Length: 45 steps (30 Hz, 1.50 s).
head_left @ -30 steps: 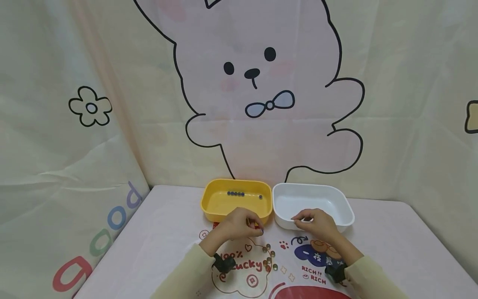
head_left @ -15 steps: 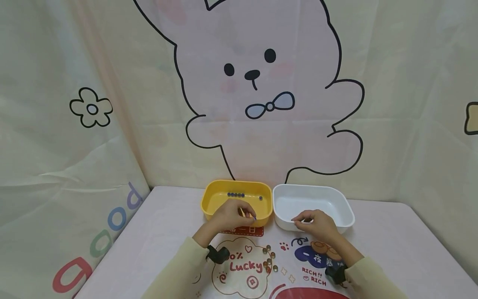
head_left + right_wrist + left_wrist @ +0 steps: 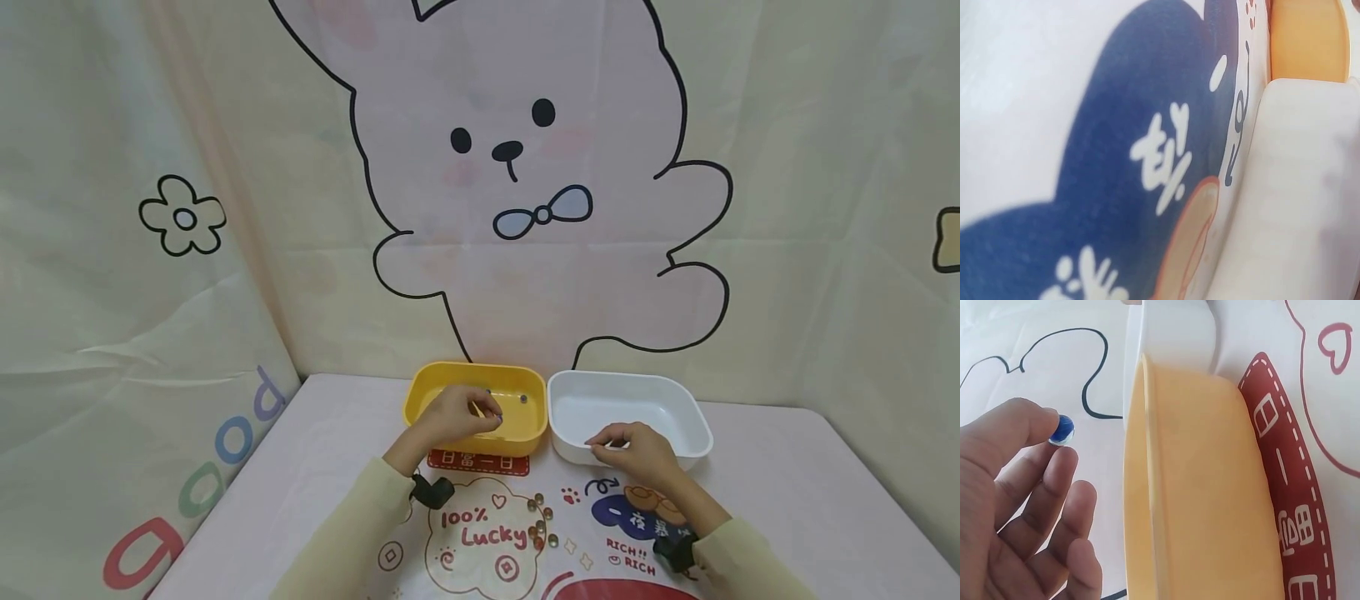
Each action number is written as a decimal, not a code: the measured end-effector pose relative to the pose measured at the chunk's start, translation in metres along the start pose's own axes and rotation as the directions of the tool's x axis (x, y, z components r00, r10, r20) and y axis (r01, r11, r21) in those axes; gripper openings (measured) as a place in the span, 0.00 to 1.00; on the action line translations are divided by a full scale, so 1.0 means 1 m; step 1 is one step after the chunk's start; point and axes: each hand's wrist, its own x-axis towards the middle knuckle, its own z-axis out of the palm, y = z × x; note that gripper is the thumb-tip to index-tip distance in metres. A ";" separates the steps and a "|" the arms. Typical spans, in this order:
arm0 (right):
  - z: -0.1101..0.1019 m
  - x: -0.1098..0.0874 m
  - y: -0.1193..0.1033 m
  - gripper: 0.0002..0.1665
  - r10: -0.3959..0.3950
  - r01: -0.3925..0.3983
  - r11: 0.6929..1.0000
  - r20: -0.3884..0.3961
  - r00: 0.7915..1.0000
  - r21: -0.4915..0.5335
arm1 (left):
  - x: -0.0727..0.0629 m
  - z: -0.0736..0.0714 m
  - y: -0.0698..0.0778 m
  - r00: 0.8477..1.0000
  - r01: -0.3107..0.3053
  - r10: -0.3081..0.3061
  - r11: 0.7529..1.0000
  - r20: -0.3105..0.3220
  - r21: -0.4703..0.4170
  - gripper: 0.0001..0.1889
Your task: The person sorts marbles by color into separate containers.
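My left hand [image 3: 459, 414] is over the yellow tray [image 3: 431, 375], pinching a blue marble [image 3: 1061, 430] between thumb and index finger while the other fingers curl loosely. Inside that tray one dark blue marble [image 3: 523, 399] lies by itself toward the right; the hand hides most of a short row of others. At the front rim of the white tray [image 3: 675, 392] is my right hand [image 3: 641, 448], its fingers bent and its thumb and index fingertips close together right at the rim. I cannot tell whether they hold anything; the right wrist view does not show this hand.
Several amber-brown marbles [image 3: 541, 525] lie loose on the printed tablecloth [image 3: 480, 575], in front of the trays. The two trays stand side by side near the back edge, against a hanging cloth backdrop [image 3: 787, 250] with a cartoon animal.
My left hand has moved up and to the left, from in front of the yellow tray to over it, carrying the blue marble. The right hand has stayed in place.
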 end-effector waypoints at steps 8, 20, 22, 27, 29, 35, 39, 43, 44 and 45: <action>0.001 -0.001 0.000 0.05 0.008 -0.008 1.000 0.000 1.000 0.012 | 0.011 -0.002 -0.017 1.000 0.017 -0.019 0.997 -0.022 -0.079 0.03; 0.000 0.000 0.003 0.05 -0.010 0.010 1.000 -0.001 1.000 0.000 | 0.024 0.000 -0.040 0.995 0.075 -0.082 0.991 -0.053 -0.112 0.03; 0.000 0.000 0.002 0.05 -0.012 0.012 1.000 0.000 1.000 0.002 | 0.025 0.000 -0.042 0.994 0.092 -0.098 0.989 -0.052 -0.117 0.04; 0.000 0.001 0.003 0.04 -0.003 0.003 1.000 -0.002 1.000 0.005 | 0.029 0.002 -0.049 0.988 0.146 -0.152 0.982 -0.041 -0.119 0.04; 0.001 0.001 0.003 0.04 -0.008 0.008 1.000 -0.003 1.000 0.005 | 0.031 0.002 -0.051 0.984 0.167 -0.172 0.979 -0.037 -0.120 0.03; 0.000 0.001 0.002 0.04 -0.014 0.014 1.000 -0.002 1.000 -0.003 | 0.037 0.001 -0.056 0.978 0.201 -0.206 0.971 -0.028 -0.129 0.04; 0.000 0.002 0.002 0.05 -0.026 0.026 1.000 0.000 1.000 -0.006 | 0.043 0.001 -0.060 0.974 0.216 -0.222 0.966 -0.031 -0.140 0.04; 0.000 0.003 0.003 0.04 -0.022 0.022 1.000 0.005 1.000 0.000 | 0.046 0.003 -0.065 0.968 0.240 -0.249 0.955 -0.027 -0.174 0.04; 0.000 0.003 0.003 0.04 -0.019 0.019 1.000 0.006 1.000 0.002 | 0.047 0.003 -0.067 0.966 0.248 -0.257 0.950 -0.021 -0.192 0.05; 0.000 0.002 0.003 0.04 -0.017 0.017 1.000 0.008 1.000 0.006 | 0.047 0.004 -0.068 0.963 0.260 -0.269 0.942 -0.012 -0.211 0.05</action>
